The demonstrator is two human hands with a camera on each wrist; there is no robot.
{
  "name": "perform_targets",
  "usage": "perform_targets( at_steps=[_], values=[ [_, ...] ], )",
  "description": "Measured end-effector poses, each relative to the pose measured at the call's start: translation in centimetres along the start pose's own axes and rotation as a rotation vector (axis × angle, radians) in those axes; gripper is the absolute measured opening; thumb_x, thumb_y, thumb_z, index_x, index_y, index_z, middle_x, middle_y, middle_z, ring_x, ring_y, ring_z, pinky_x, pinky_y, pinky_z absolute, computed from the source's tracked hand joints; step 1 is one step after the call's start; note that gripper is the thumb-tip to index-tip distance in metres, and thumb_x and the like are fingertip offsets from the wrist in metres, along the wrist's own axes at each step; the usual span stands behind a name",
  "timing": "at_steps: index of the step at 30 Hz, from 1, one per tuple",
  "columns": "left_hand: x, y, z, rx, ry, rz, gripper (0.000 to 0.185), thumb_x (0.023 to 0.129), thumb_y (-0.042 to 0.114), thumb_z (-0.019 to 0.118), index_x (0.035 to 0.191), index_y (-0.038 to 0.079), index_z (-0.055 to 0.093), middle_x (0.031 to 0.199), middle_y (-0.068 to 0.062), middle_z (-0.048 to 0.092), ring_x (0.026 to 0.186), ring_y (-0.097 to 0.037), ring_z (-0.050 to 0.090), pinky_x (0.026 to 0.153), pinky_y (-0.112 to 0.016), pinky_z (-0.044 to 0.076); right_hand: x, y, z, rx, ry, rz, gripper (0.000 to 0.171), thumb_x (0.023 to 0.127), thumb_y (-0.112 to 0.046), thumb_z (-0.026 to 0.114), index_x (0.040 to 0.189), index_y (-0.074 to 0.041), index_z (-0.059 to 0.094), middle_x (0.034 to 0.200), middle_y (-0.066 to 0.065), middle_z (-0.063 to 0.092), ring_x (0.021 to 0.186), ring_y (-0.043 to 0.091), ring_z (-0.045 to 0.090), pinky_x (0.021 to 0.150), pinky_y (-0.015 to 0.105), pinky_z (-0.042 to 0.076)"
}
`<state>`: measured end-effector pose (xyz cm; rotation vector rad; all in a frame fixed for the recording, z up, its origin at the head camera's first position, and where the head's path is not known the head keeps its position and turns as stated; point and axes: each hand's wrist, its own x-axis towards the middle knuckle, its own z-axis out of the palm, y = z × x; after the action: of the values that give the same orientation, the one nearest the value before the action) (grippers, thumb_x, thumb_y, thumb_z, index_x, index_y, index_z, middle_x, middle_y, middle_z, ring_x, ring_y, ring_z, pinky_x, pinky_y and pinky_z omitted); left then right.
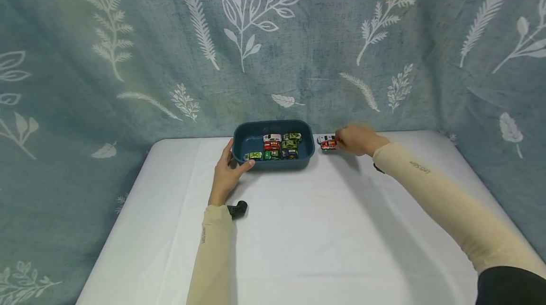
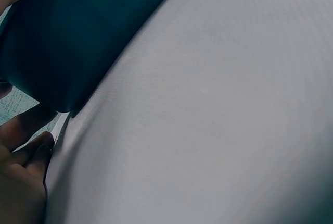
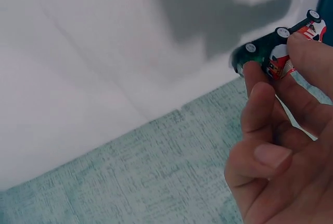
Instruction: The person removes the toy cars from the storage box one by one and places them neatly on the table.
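Observation:
A dark blue bin (image 1: 273,165) holds several small toy cars, among them a white toy car (image 1: 272,138) and green ones. My left hand (image 1: 226,174) grips the bin's left end, thumb over the front corner and fingers along the side. In the left wrist view the bin's wall (image 2: 78,36) fills the upper left. Just right of the bin, my right hand (image 1: 356,139) pinches a small toy car (image 3: 278,57) between thumb and fingers. Beside these fingertips are a red-orange toy car (image 1: 328,145) and a white toy car (image 1: 323,139); the hand partly hides them.
A white cloth (image 1: 298,229) covers the table. Behind it hangs a green-blue curtain (image 1: 315,49) with white leaf prints, close to the bin's far side. A black wrist device (image 1: 238,209) sticks out from the left wrist.

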<state>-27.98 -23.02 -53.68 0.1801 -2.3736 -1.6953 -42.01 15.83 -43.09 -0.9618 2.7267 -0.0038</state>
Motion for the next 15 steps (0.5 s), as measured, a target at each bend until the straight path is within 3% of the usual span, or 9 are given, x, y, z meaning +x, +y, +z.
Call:
perform_targets(
  at_steps=[8,15],
  values=[
    [0.2,0.0,-0.2,0.016,0.007,-0.005,0.103,0.086,0.049,0.088,0.169,0.036,0.028,0.168,-0.018,0.042,0.155,-0.038,0.042,0.128,-0.053,0.035,0.7,0.2,1.2,-0.019,0.028,-0.018,0.016,0.106,-0.018,0.064,0.098,-0.010,0.074,0.088,0.004,0.071,0.078,0.021,0.065,0.070,0.043,0.055],
    [0.0,-0.3,0.0,0.029,0.008,-0.008,0.103,0.086,0.049,0.088,0.169,0.038,0.028,0.168,-0.016,0.041,0.155,-0.038,0.042,0.128,-0.054,0.035,0.7,0.3,2.2,-0.024,0.036,-0.015,0.016,0.106,-0.017,0.064,0.097,-0.009,0.074,0.089,0.005,0.072,0.078,0.021,0.066,0.070,0.044,0.055]
  ],
)
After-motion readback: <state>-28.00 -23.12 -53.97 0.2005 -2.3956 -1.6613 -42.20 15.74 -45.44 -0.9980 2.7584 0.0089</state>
